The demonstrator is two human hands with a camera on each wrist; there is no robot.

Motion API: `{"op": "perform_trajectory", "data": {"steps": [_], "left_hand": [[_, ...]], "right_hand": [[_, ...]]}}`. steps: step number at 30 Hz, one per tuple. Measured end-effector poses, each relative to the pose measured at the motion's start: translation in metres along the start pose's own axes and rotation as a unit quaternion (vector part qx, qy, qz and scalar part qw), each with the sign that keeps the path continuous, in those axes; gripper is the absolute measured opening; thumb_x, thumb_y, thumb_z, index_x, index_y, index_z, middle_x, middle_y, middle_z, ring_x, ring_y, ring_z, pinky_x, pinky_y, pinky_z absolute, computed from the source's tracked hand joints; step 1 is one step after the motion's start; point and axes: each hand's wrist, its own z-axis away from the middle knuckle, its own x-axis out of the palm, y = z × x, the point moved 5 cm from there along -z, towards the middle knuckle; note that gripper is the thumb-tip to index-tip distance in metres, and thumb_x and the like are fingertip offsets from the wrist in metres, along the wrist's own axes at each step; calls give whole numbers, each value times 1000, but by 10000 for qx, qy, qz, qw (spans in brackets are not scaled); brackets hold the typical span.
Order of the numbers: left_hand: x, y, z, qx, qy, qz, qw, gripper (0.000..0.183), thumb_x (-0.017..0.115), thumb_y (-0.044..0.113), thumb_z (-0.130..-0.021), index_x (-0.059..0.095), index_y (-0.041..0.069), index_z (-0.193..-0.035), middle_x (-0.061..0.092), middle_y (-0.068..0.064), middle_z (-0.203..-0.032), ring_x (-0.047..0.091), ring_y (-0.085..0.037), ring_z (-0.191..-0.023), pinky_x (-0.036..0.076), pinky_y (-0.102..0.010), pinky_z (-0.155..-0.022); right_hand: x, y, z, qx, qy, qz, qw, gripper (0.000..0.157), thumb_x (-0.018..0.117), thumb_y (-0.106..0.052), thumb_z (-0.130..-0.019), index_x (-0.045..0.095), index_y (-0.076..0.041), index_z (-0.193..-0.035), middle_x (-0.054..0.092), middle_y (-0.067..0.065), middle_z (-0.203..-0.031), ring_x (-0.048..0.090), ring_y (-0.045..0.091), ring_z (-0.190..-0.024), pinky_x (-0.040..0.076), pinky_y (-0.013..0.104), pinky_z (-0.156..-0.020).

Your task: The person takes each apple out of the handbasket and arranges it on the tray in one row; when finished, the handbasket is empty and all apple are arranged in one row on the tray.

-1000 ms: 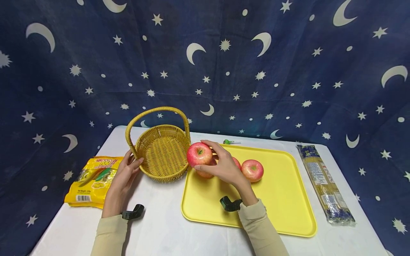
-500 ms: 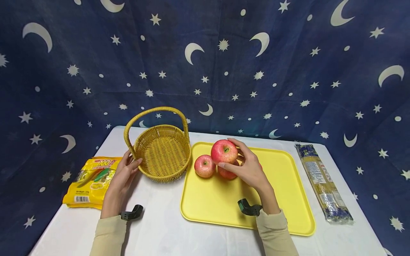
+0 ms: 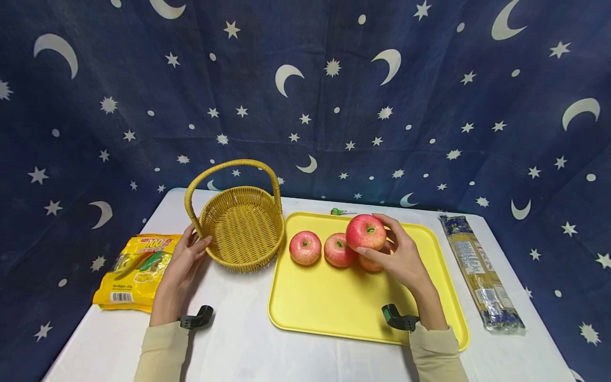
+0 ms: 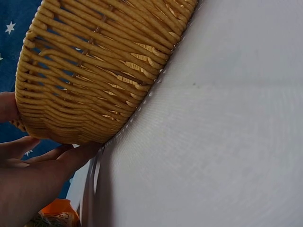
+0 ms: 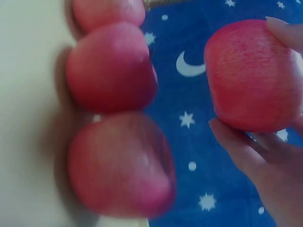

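My right hand (image 3: 401, 259) grips a red apple (image 3: 365, 232) between thumb and fingers, held above the yellow tray (image 3: 329, 305). Three more apples sit in a row on that tray: a left one (image 3: 305, 248), a middle one (image 3: 339, 250), and a right one (image 3: 370, 263) partly hidden under the held apple. In the right wrist view the held apple (image 5: 255, 75) is apart from the row. On the left, my left hand (image 3: 181, 265) holds the rim and side of a wicker basket (image 3: 242, 233) that has nothing in it. The left wrist view shows fingers against the basket's woven wall (image 4: 94, 80).
A yellow candy bag (image 3: 140, 270) lies left of the left hand. Right of the tray is a long clear packet (image 3: 482, 273), its contents looking like dry noodles. A small green-headed lollipop (image 3: 338, 211) lies behind the tray. A dark starry cloth (image 3: 334, 106) hangs behind the table.
My right hand has carried the apple rightward, from beside the basket to above the right apple, bringing the left and middle apples into view. The left hand stays on the basket.
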Motion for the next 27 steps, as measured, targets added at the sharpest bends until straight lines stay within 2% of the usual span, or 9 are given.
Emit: {"op": "perform_trajectory", "data": {"steps": [2, 5, 14, 21, 24, 27], "left_hand": [[1, 1, -1, 23, -15, 10, 10000, 77, 50, 12, -106, 7, 28, -167, 7, -8, -174, 19, -26, -157, 20, -46, -128], [4, 2, -1, 35, -40, 39, 10000, 76, 50, 11, -106, 8, 27, -167, 7, -8, -174, 19, -26, -157, 20, -46, -128], [3, 1, -2, 64, 45, 21, 10000, 75, 52, 15, -106, 9, 26, -167, 6, -8, -174, 19, -27, -157, 22, -46, -128], [2, 1, -1, 62, -23, -11, 10000, 74, 50, 13, -107, 9, 25, -167, 7, -9, -174, 20, -26, -157, 21, -46, -128], [1, 1, 0, 62, -81, 4, 9999, 74, 50, 13, -107, 9, 24, -167, 7, -9, -174, 20, -26, -157, 20, -45, -128], [0, 1, 0, 84, -108, 7, 9999, 74, 50, 13, -107, 9, 24, -167, 8, -9, -174, 20, -26, -156, 20, -45, -128]], "right_hand": [[-9, 4, 2, -68, 139, 81, 9998, 83, 87, -27, -83, 43, -19, -152, 51, 8, -147, 52, 28, -129, 46, 9, -94], [-21, 9, 6, -165, 371, 163, 9990, 82, 87, -24, -83, 42, -14, -152, 50, 8, -147, 51, 26, -129, 43, 4, -93], [-51, 28, 19, -57, 786, 333, 9963, 81, 85, -20, -85, 41, -12, -152, 48, 6, -146, 49, 8, -121, 42, 2, -93], [-66, 45, 27, 62, 1022, 380, 9940, 79, 84, -19, -86, 40, -8, -152, 47, 11, -145, 52, -5, -110, 44, 2, -91], [-70, 53, 30, 207, 1022, 465, 9935, 79, 82, -21, -88, 39, -6, -152, 46, 14, -147, 52, -4, -110, 43, 0, -90], [-73, 61, 32, 377, 944, 528, 9934, 80, 81, -23, -89, 36, -6, -154, 44, 17, -149, 54, 10, -118, 43, 1, -89]]}}
